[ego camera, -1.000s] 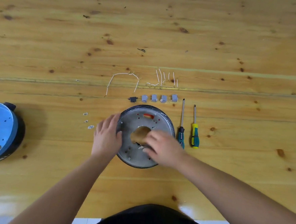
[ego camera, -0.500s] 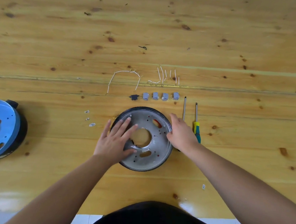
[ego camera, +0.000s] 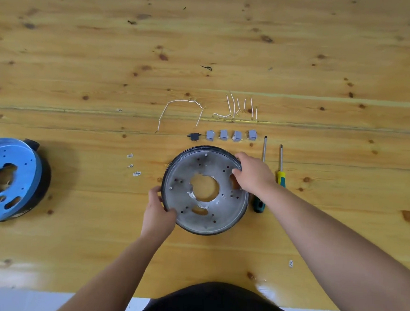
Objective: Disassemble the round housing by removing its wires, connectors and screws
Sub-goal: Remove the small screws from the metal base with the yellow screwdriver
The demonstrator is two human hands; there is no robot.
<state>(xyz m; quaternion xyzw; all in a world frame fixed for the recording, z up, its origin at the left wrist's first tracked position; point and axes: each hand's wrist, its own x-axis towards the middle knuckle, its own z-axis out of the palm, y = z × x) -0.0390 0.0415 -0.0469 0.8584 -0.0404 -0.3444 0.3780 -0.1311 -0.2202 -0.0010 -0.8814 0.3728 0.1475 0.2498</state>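
The round grey metal housing with a black rim (ego camera: pixel 205 190) lies flat on the yellow pine bench (ego camera: pixel 326 66), just below a row of grey connectors (ego camera: pixel 231 135) and white wire pieces (ego camera: pixel 231 107). The left hand (ego camera: pixel 158 211) clamps its grip on the housing's lower-left rim, while the right hand (ego camera: pixel 252 174) curls its grip over the upper-right rim, beside two screwdrivers (ego camera: pixel 280 168).

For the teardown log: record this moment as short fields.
housing: round grey metal housing flat on the wooden table
left hand: grips its near-left rim
right hand: grips its far-right rim
removed parts: four grey connectors, white wires
tools: two screwdrivers to the right
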